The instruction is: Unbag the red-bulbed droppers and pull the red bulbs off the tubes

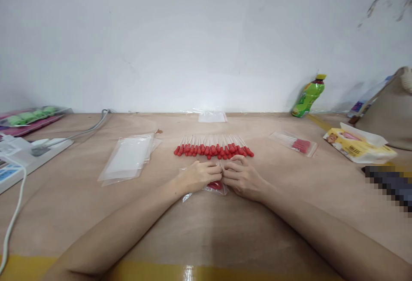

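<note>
My left hand (pixel 198 176) and my right hand (pixel 243 178) meet at the middle of the table, fingers bent and closed on a small clear plastic bag (pixel 222 190). Something red (pixel 214 185) shows inside this bag below my left fingers; the rest of it is hidden. Just beyond my fingertips lies a row of red-tipped sticks (pixel 212 148), their pale shafts pointing toward the wall. Off to the right, another clear bag (pixel 291 142) lies flat with red-tipped sticks inside. A stack of clear plastic bags (pixel 127 158) is on the left.
At the far left are a power strip (pixel 51 145) with cables and a clear package with green items (pixel 30 117). A white sheet (pixel 212 117) lies by the wall. Toward the right stand a green bottle (pixel 309 96), a yellow tissue pack (pixel 358 145) and a beige bag (pixel 386 113).
</note>
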### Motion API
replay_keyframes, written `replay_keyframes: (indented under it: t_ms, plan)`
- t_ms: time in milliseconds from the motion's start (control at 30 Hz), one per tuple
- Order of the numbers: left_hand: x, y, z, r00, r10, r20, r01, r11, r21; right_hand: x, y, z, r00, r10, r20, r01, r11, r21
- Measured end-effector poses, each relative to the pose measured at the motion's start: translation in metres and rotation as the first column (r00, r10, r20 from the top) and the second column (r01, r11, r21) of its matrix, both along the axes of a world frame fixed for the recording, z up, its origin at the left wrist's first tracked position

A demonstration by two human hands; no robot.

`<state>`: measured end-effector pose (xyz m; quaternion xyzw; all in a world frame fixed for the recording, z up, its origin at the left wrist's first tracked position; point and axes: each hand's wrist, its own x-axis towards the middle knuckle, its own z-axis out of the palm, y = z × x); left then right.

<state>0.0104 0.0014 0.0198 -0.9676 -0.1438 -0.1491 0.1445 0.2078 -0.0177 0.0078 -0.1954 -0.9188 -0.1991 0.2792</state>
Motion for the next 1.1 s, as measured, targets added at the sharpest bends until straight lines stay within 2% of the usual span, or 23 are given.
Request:
replay_keyframes:
  t_ms: [167, 267, 333, 433, 567, 633, 733, 800, 867, 967, 1100]
  plan:
    - [-0.012, 0.007, -0.004, 0.988, 0.035, 0.152, -0.020, 0.995, -0.101, 0.014, 0.006, -0.006, 1.000, 0.020, -0.007, -0.021, 0.999, -0.031]
    - [-0.019, 0.008, -0.002, 0.977, 0.022, 0.211, -0.013, 0.999, -0.043, 0.018, 0.003, -0.005, 0.999, 0.024, -0.043, -0.028, 0.996, -0.089]
    - [-0.021, 0.006, 0.003, 0.977, 0.023, 0.214, -0.032, 0.999, 0.039, 0.017, -0.001, -0.001, 0.997, 0.063, -0.047, -0.071, 0.978, -0.195]
    - [-0.018, 0.000, 0.015, 0.987, 0.025, 0.161, -0.047, 0.989, 0.139, 0.012, -0.009, 0.005, 0.998, 0.052, -0.046, -0.067, 0.898, -0.435]
    - [-0.012, -0.004, 0.021, 0.991, -0.021, 0.134, -0.005, 0.981, 0.193, 0.002, -0.011, 0.002, 0.961, -0.209, -0.183, 0.049, 0.774, -0.631]
    - [-0.010, -0.006, 0.018, 0.985, -0.016, 0.172, -0.005, 0.993, 0.121, -0.002, -0.010, -0.003, 0.925, -0.270, -0.267, 0.013, 0.724, -0.689]
    - [-0.010, -0.012, 0.011, 0.943, 0.133, 0.306, -0.085, 0.983, -0.165, -0.006, -0.008, -0.008, 0.904, -0.302, -0.303, -0.044, 0.639, -0.768]
    - [-0.015, -0.019, 0.008, 0.905, 0.263, 0.333, -0.128, 0.917, -0.377, -0.007, -0.008, -0.008, 0.901, -0.322, -0.292, -0.040, 0.608, -0.793]
    - [-0.022, -0.028, 0.006, 0.908, 0.324, 0.265, -0.146, 0.838, -0.526, -0.008, -0.009, -0.005, 0.915, -0.315, -0.252, -0.016, 0.595, -0.803]
    - [-0.035, -0.038, 0.001, 0.937, 0.316, 0.150, -0.162, 0.771, -0.616, -0.009, -0.009, -0.002, 0.943, -0.291, -0.163, 0.047, 0.598, -0.800]
    - [-0.042, -0.039, -0.003, 0.956, 0.276, 0.101, -0.156, 0.768, -0.622, -0.009, -0.009, -0.002, 0.943, -0.303, -0.136, 0.067, 0.576, -0.815]
